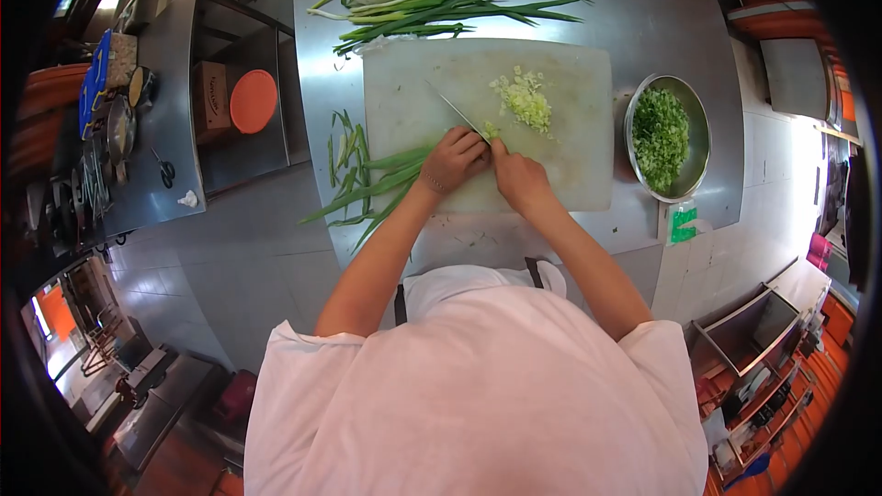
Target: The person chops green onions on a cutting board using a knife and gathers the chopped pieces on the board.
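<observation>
On a white cutting board (570, 174), my left hand (454, 161) is closed on a bunch of green onions (390, 179), whose green ends trail off the board's left edge. My right hand (521, 181) is wrapped round the handle of a knife (452, 104); the handle itself is hidden. The blade points up and left, close beside my left fingers. Pale chopped pieces (525, 103) lie in a pile above my right hand, with a few more by the blade.
Whole green onions (441, 0) lie behind the board on the metal table (661, 18). Loose green pieces (344, 152) are at its left. A metal bowl (703, 149) of chopped greens stands right, near a green-and-white packet (682, 222). Scissors (164, 171) rest on the left side table.
</observation>
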A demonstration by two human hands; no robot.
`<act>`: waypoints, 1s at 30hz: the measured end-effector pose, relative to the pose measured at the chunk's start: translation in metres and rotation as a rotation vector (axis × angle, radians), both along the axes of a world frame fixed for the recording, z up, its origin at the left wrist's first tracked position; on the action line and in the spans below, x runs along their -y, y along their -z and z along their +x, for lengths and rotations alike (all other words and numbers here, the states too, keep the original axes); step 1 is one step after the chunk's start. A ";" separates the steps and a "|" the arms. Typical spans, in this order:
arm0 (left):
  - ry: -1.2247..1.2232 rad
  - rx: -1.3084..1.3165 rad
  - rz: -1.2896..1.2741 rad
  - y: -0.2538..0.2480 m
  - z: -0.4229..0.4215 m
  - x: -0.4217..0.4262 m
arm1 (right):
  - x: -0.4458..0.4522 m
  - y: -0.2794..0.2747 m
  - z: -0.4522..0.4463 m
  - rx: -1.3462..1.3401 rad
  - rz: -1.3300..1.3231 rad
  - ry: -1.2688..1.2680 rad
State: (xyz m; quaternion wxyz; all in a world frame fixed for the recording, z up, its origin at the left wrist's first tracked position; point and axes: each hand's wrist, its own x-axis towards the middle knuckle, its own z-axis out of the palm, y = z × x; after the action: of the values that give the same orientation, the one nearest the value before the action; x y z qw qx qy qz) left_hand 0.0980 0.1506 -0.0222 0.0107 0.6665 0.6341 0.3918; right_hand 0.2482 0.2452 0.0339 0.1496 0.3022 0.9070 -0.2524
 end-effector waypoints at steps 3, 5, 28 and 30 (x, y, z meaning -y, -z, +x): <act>-0.034 -0.017 0.058 0.006 0.002 -0.003 | 0.003 -0.026 0.023 0.051 0.018 -0.005; -0.020 0.002 0.035 0.003 0.001 0.000 | 0.008 -0.019 0.031 0.047 0.012 0.015; 0.006 0.020 0.028 0.009 -0.003 0.001 | 0.006 -0.004 0.018 0.027 -0.002 0.021; 0.005 0.033 0.009 0.009 -0.001 0.002 | 0.002 0.012 0.009 -0.006 -0.010 0.035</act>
State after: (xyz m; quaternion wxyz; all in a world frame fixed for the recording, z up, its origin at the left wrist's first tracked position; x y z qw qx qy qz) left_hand 0.0968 0.1488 -0.0316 0.0193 0.6617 0.6303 0.4055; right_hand 0.2571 0.2433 0.0224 0.1440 0.3165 0.9008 -0.2602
